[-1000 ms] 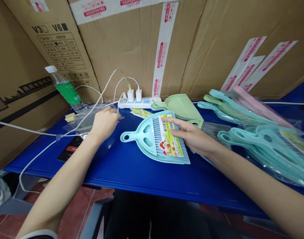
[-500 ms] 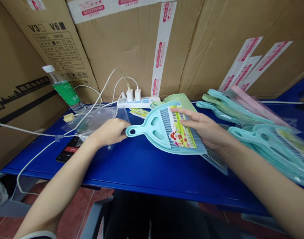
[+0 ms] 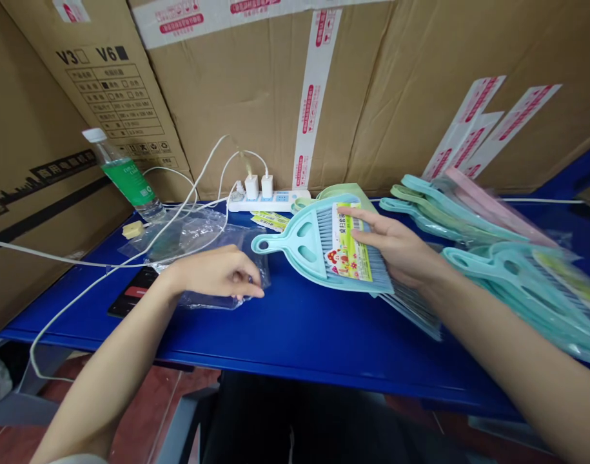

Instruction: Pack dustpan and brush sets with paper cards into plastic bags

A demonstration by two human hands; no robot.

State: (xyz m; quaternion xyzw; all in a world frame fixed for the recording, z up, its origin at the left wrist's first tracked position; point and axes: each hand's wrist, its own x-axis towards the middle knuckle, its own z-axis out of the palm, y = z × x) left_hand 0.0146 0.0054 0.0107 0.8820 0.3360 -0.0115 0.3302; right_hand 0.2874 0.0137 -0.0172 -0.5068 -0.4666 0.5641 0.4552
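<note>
A light-blue dustpan (image 3: pixel 307 254) with a grey-blue brush nested in it is held above the table by my right hand (image 3: pixel 396 248), which grips its bristle end. A bright yellow-green label (image 3: pixel 350 248) wraps the bristles, and my fingertips rest on it. The handle, with a hole at its tip, points left. My left hand (image 3: pixel 227 274) is off the handle, fingers curled, over a clear plastic bag (image 3: pixel 193 235); whether it pinches the bag's film is too unclear to tell.
Bagged dustpan sets (image 3: pixel 521 277) lie at the right, with more handles (image 3: pixel 434 200) behind. A power strip (image 3: pixel 295 200), white cables, a bottle (image 3: pixel 130 183) and a black phone (image 3: pixel 133 293) occupy the back and left. Cardboard boxes (image 3: pixel 256 84) stand behind the blue table (image 3: pixel 285 341).
My left hand has let go of the dustpan's handle and moved down and slightly right. The dustpan has turned a little in my right hand, its handle now higher.
</note>
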